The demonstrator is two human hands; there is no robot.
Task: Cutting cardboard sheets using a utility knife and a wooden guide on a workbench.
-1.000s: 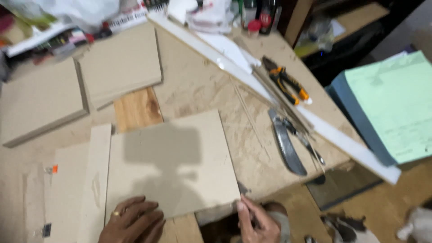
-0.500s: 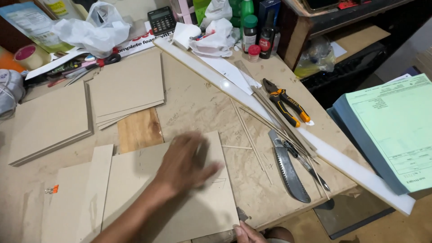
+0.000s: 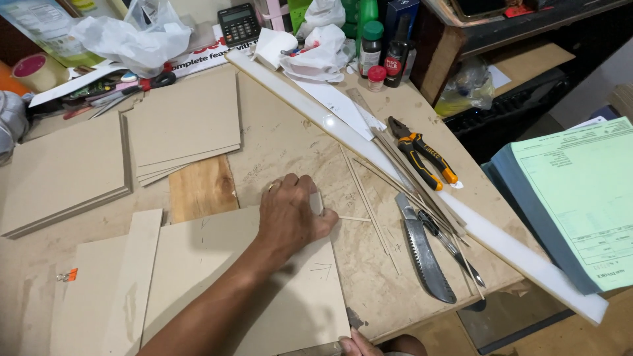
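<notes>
The left hand is pressing flat, fingers together, on the tan rectangular cardboard sheet lying on the table. The sheet is looking light and stiff, best held by its edges. The right hand, at five o'clock, is pinching its near corner.

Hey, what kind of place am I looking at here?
Probably a small craft or bookbinding workshop: stacks of grey cardboard sheets on a scarred wooden workbench, orange-handled pliers, and a serrated metal saw blade.

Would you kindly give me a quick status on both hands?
Left hand flat on cardboard sheet, far corner. Right hand at near edge, grip unclear. Thin sticks alongside.
</notes>
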